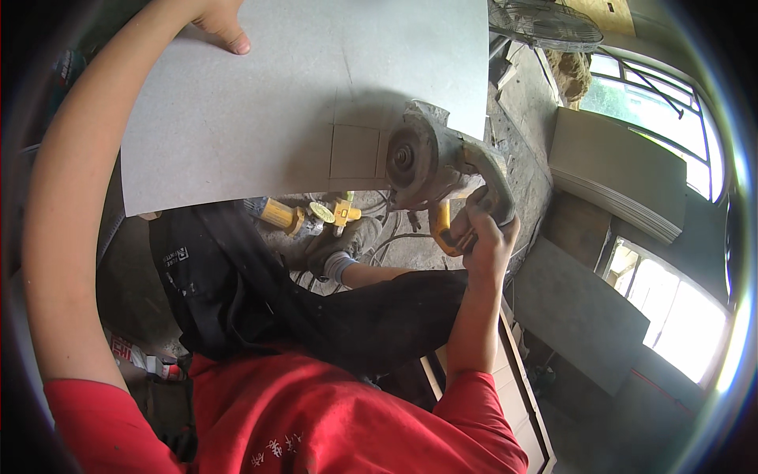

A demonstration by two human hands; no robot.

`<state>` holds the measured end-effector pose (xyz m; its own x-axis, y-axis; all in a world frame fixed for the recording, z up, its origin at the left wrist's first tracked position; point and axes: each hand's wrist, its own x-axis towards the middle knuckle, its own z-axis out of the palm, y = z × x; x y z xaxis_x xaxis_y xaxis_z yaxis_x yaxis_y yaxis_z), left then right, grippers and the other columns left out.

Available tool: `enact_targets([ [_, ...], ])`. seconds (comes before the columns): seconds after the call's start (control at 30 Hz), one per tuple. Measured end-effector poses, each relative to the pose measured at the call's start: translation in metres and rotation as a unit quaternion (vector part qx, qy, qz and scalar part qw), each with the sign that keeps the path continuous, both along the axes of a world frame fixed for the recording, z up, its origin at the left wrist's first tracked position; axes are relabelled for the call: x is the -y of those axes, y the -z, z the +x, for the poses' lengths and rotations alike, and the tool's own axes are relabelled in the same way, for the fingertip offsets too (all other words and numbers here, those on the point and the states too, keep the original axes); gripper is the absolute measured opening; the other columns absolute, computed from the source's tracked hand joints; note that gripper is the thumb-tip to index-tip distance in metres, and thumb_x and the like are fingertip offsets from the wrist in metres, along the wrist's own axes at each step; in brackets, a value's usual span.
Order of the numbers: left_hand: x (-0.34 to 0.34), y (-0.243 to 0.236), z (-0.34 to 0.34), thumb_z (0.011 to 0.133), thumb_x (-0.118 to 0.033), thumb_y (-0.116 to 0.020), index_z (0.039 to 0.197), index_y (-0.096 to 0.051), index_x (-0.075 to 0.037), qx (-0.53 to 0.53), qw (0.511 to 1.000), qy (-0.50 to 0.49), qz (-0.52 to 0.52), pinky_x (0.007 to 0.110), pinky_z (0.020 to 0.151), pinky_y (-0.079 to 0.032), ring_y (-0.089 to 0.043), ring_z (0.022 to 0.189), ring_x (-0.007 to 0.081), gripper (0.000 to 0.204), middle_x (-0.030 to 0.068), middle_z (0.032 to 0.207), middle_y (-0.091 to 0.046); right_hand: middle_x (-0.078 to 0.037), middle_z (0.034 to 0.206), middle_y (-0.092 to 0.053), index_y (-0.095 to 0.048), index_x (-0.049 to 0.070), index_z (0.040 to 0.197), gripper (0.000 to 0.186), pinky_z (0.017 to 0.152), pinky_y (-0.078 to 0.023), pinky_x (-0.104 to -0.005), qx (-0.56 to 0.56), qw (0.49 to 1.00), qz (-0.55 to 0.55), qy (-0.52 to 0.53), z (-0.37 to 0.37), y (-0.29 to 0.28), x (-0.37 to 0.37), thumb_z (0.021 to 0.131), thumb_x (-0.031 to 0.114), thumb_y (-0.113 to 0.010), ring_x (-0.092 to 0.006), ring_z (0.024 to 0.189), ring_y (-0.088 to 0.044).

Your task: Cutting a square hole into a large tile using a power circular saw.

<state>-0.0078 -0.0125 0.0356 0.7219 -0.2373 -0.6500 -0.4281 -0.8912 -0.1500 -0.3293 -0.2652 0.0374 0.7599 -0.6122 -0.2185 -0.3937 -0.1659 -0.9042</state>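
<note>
A large pale grey tile (237, 118) extends above my lap, with thin lines marking a small rectangle (354, 152) near its lower right. My left hand (221, 22) rests at the far left of the tile. Its thumb is stretched out on the surface, while the other fingers are cut off by the picture's top. Closed around the handle of a dusty handheld circular saw (426, 158) is my right hand (485, 237). The saw lies over the tile's right part, beside the marked rectangle. Its blade is hidden, so I cannot tell whether it touches the tile.
On the floor beneath the tile are a yellow angle grinder (284, 217), a smaller yellow device (346, 212) and cables (387, 237), close to my shoe. Stacked boards (620, 170) and a leaning panel (576, 308) stand at the right. A fan (545, 25) is at the back right.
</note>
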Motion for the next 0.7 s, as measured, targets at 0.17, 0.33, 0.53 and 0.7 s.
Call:
enact_targets([
  [0.17, -0.002, 0.005, 0.005, 0.08, -0.056, -0.082, 0.165, -0.006, -0.007, 0.008, 1.0, 0.008, 0.004, 0.054, 0.124, -0.028, -0.013, 0.157, 0.0421, 0.125, 0.0227, 0.171, -0.001, -0.007, 0.063, -0.057, -0.06, -0.004, 0.091, 0.01, 0.048, -0.04, -0.0275, -0.01, 1.0, -0.003, 0.004, 0.001, -0.003, -0.002, 0.085, 0.002, -0.056, -0.0141, 0.051, -0.054],
  [0.33, -0.006, 0.013, 0.009, 0.077, -0.057, -0.084, 0.165, -0.006, -0.006, 0.014, 1.0, 0.022, -0.012, 0.054, 0.123, -0.03, -0.018, 0.155, 0.0442, 0.128, 0.0257, 0.17, -0.005, -0.008, 0.062, -0.057, -0.061, -0.004, 0.092, 0.011, 0.048, -0.041, -0.0276, -0.002, 1.0, 0.0, -0.014, 0.002, -0.002, -0.001, 0.085, 0.003, -0.056, -0.0139, 0.049, -0.054],
  [0.53, -0.008, 0.019, 0.012, 0.079, -0.057, -0.083, 0.164, -0.007, -0.003, 0.018, 0.999, 0.037, -0.018, 0.054, 0.123, -0.031, -0.023, 0.154, 0.0458, 0.126, 0.0279, 0.169, -0.01, -0.008, 0.062, -0.058, -0.061, -0.004, 0.092, 0.011, 0.05, -0.043, -0.0274, -0.001, 1.0, 0.003, -0.019, 0.001, 0.0, 0.001, 0.085, 0.004, -0.058, -0.0142, 0.049, -0.054],
  [0.7, -0.006, 0.013, 0.009, 0.08, -0.056, -0.082, 0.164, -0.007, -0.003, 0.012, 0.999, 0.029, -0.012, 0.053, 0.123, -0.03, -0.021, 0.154, 0.0452, 0.125, 0.0276, 0.169, -0.009, -0.007, 0.062, -0.058, -0.062, -0.004, 0.091, 0.011, 0.05, -0.043, -0.0276, -0.006, 1.0, -0.007, 0.004, 0.001, 0.0, 0.0, 0.084, 0.004, -0.058, -0.0144, 0.05, -0.055],
])
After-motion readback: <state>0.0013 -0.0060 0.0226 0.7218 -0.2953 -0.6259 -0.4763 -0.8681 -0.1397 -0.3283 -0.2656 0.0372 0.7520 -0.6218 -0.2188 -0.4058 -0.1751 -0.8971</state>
